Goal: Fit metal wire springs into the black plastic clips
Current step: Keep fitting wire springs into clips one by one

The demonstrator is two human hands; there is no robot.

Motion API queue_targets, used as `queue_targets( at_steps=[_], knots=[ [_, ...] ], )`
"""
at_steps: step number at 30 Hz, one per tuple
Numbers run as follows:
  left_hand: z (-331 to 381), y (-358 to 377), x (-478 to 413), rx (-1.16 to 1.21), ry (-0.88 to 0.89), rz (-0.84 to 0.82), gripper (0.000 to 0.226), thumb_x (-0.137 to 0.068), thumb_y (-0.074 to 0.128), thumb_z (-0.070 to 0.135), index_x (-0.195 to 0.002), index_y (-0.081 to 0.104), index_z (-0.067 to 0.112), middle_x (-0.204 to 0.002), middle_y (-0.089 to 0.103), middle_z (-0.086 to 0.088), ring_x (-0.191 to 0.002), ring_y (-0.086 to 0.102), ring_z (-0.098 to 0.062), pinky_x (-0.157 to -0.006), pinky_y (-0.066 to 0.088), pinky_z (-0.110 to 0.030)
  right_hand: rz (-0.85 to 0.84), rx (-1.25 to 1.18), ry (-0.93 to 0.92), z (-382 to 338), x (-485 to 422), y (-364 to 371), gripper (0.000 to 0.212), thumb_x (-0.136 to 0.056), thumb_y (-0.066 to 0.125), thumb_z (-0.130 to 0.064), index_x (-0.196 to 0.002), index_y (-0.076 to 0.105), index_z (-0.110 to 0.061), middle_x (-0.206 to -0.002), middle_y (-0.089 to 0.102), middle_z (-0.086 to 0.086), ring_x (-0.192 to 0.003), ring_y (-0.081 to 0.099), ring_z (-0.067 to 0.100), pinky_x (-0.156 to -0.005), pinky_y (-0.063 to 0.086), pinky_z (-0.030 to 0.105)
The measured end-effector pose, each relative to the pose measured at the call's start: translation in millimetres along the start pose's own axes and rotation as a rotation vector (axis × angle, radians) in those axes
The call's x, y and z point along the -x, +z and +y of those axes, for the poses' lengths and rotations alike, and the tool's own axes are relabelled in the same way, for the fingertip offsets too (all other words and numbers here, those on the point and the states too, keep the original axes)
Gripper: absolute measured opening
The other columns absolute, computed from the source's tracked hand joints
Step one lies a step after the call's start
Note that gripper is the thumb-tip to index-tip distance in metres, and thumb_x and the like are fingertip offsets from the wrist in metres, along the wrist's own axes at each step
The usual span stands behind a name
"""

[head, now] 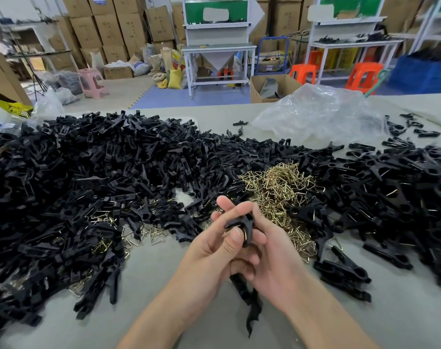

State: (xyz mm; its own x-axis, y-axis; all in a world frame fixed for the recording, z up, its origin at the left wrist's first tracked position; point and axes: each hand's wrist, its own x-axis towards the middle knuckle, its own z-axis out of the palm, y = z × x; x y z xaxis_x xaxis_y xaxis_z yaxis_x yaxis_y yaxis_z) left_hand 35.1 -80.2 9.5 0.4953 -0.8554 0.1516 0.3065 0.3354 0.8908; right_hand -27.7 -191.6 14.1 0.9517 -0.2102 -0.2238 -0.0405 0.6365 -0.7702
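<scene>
Grey worktop, cartons behind. Left hand and right hand together grip one black clip, at 7 o'clock from the spring pile. Hazard: a thumb slip could let a half-seated spring snap loose.

Factory assembly floor: stacked cardboard boxes, white workbenches, plastic stools, bulk clip heaps.

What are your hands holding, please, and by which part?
A black plastic clip, pinched between both hands: the left hand thumbs its near face, the right hand cups it from behind.
</scene>
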Motion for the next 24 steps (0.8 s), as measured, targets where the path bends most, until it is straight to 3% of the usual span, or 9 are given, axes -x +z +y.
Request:
queue_targets(
  at_steps=[3, 6, 8, 10, 14, 16, 18, 22, 24],
  knots=[
    [-4, 1, 0, -0.049, 0.002, 0.008, 0.045, -0.087, 0.065, 0.031, -0.132, 0.064, 0.027, -0.096, 0.067, -0.009, -0.074, 0.061, -0.017, -0.062, 0.051, -0.028, -0.01, -0.011, 0.017, 0, -2, -1, 0.052, -0.098, 0.033, -0.062, -0.116, 0.076, -0.038, -0.124, 0.073, -0.004, -0.075, 0.038, 0.013, -0.034, 0.026, 0.019],
    [-8, 3, 0, -0.227, 0.026, 0.006, 0.04, -0.09, 0.061, 0.037, -0.13, 0.065, 0.034, -0.089, 0.063, -0.003, -0.07, 0.057, -0.015, -0.059, 0.05, -0.027, -0.03, -0.053, 0.042, 0, -3, -3, 0.053, -0.098, 0.035, -0.06, -0.105, 0.081, -0.034, -0.117, 0.076, -0.001, -0.056, 0.06, 0.008, -0.031, 0.036, 0.021],
    [-9, 5, 1, -0.293, 0.039, -0.014, 0.034, -0.095, 0.06, 0.038, -0.128, 0.065, 0.033, -0.087, 0.062, -0.001, -0.066, 0.053, -0.017, -0.056, 0.049, -0.027, -0.031, -0.086, 0.011, 1, -4, -5, 0.054, -0.099, 0.038, -0.058, -0.084, 0.083, -0.031, -0.108, 0.078, -0.003, -0.07, 0.073, 0.011, -0.055, 0.05, 0.031],
    [-7, 6, 2, -0.316, 0.025, -0.024, 0.031, -0.095, 0.06, 0.036, -0.125, 0.066, 0.031, -0.084, 0.061, 0.0, -0.061, 0.05, -0.018, -0.05, 0.048, -0.026, -0.046, -0.15, -0.013, 1, -6, -8, 0.054, -0.099, 0.043, -0.051, -0.066, 0.077, -0.025, -0.103, 0.078, -0.001, -0.092, 0.075, 0.016, -0.083, 0.052, 0.042],
    [-5, 7, 3, -0.258, -0.025, -0.066, 0.033, -0.091, 0.058, 0.035, -0.123, 0.065, 0.029, -0.083, 0.059, -0.002, -0.052, 0.048, -0.018, -0.043, 0.043, -0.023, -0.057, -0.131, -0.022, 1, -6, -8, 0.054, -0.1, 0.043, -0.048, -0.059, 0.067, -0.023, -0.107, 0.077, 0.005, -0.103, 0.072, 0.019, -0.09, 0.056, 0.035],
    [-6, 9, 2, -0.218, -0.027, -0.07, 0.034, -0.09, 0.059, 0.036, -0.121, 0.066, 0.027, -0.083, 0.058, -0.003, -0.053, 0.048, -0.016, -0.045, 0.043, -0.023, -0.033, -0.173, -0.023, 1, -5, -8, 0.042, -0.098, 0.049, -0.046, -0.066, 0.055, -0.02, -0.115, 0.075, 0.009, -0.105, 0.072, 0.024, -0.092, 0.056, 0.041],
    [-5, 11, 2, -0.116, -0.047, -0.053, 0.034, -0.089, 0.06, 0.035, -0.121, 0.067, 0.025, -0.083, 0.059, -0.004, -0.056, 0.05, -0.015, -0.046, 0.044, -0.024, -0.024, -0.173, -0.023, -1, -2, -8, 0.036, -0.098, 0.048, -0.047, -0.085, 0.059, -0.014, -0.118, 0.074, 0.008, -0.102, 0.073, 0.022, -0.093, 0.054, 0.045],
    [1, 6, 3, 0.152, -0.084, -0.017, 0.041, -0.091, 0.062, 0.034, -0.129, 0.063, 0.019, -0.082, 0.062, -0.003, -0.059, 0.054, -0.012, -0.047, 0.044, -0.023, -0.128, -0.221, 0.029, -5, 5, -3, 0.061, -0.104, 0.033, -0.055, -0.125, 0.072, -0.012, -0.122, 0.072, 0.013, -0.076, 0.075, 0.015, -0.053, 0.059, 0.029],
    [3, 4, 3, 0.238, -0.073, -0.014, 0.045, -0.09, 0.069, 0.035, -0.131, 0.062, 0.018, -0.083, 0.062, -0.003, -0.06, 0.056, -0.011, -0.047, 0.046, -0.023, -0.185, -0.25, 0.006, -4, 7, -1, 0.065, -0.105, 0.03, -0.06, -0.134, 0.066, -0.015, -0.132, 0.067, 0.018, -0.075, 0.075, 0.012, -0.053, 0.059, 0.025]
  ],
)
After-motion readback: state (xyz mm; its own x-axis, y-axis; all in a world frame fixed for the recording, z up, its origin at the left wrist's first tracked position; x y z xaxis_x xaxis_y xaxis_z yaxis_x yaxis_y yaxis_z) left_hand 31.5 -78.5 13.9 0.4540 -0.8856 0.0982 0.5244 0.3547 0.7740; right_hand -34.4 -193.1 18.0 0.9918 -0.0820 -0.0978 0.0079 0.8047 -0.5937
